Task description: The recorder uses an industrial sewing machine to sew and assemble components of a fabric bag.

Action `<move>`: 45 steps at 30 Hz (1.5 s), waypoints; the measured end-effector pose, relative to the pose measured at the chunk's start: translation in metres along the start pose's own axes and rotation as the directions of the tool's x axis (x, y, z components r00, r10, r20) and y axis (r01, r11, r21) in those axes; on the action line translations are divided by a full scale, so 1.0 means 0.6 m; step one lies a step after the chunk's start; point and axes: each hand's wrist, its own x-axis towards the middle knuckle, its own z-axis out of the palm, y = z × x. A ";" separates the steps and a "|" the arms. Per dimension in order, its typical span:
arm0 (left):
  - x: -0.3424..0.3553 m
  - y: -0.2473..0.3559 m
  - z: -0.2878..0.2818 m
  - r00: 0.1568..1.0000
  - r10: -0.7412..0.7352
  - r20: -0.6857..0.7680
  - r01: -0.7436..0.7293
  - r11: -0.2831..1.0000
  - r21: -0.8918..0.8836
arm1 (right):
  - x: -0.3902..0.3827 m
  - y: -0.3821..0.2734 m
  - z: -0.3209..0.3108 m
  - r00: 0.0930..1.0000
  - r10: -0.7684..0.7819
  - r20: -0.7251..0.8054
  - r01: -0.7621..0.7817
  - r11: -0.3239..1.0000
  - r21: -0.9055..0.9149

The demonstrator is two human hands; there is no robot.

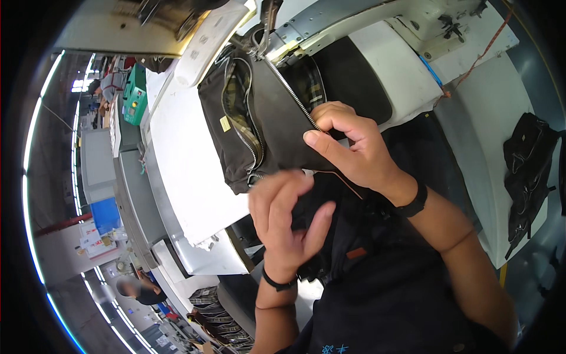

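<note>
A dark fabric bag piece (277,135) with plaid lining (240,121) showing through an open zipped slit lies under a sewing machine's foot (262,41). A long silver zipper (288,88) runs from the foot down to my right hand (345,144), which pinches the fabric edge between thumb and fingers. My left hand (289,227), slightly blurred, hovers by the bag's lower corner, fingers curled loosely and thumb apart, with nothing visible in it. A thin brown cord (345,181) hangs below the right hand.
A white work surface (177,165) spreads left of the bag. At right, more black zipped pieces (525,171) lie on a pale surface. A green box (134,94), blue bin (106,212) and striped fabric stack (215,315) are around. Co-workers (144,289) are at the far left.
</note>
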 end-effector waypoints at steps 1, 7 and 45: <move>0.014 -0.012 0.011 0.998 0.060 -0.015 -0.058 0.993 0.102 | 0.002 -0.003 0.001 1.000 -0.023 -0.002 0.023 0.999 -0.033; 0.053 -0.061 0.026 0.988 0.155 -0.008 -0.145 0.940 0.308 | 0.018 -0.027 0.009 0.987 -0.154 -0.054 0.143 0.975 -0.167; 0.136 -0.155 0.049 0.981 0.116 -0.159 -0.091 0.983 0.159 | 0.132 -0.013 0.031 0.992 0.056 -0.115 -0.067 0.993 -0.099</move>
